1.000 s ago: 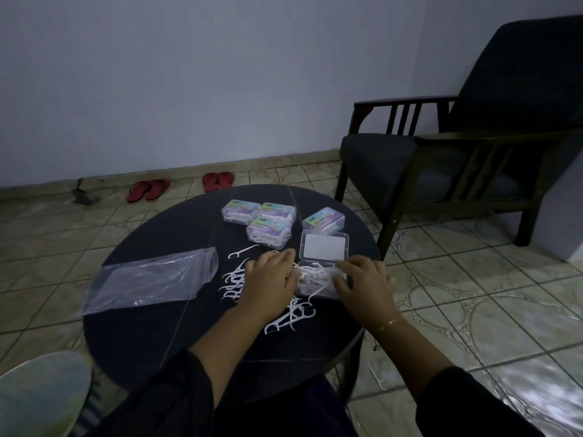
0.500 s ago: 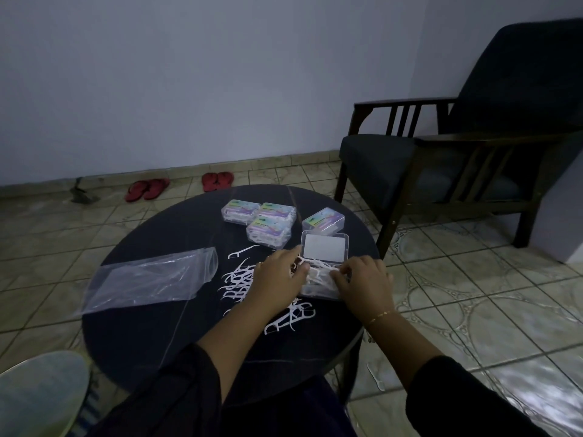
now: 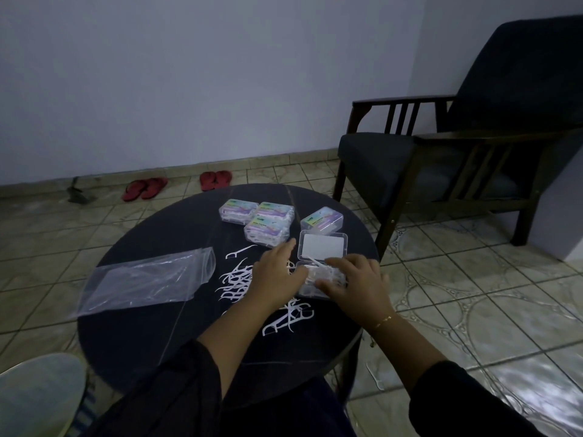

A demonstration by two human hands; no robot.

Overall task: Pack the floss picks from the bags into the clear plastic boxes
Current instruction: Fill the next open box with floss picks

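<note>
White floss picks fill the open clear box between both hands; left hand flat; right hand presses the picks, fingers straight.

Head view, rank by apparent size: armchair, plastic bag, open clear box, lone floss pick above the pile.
1. armchair, by far the largest in frame, though farther away.
2. plastic bag, flat on the table.
3. open clear box, partly hidden by both hands.
4. lone floss pick, smallest.
</note>
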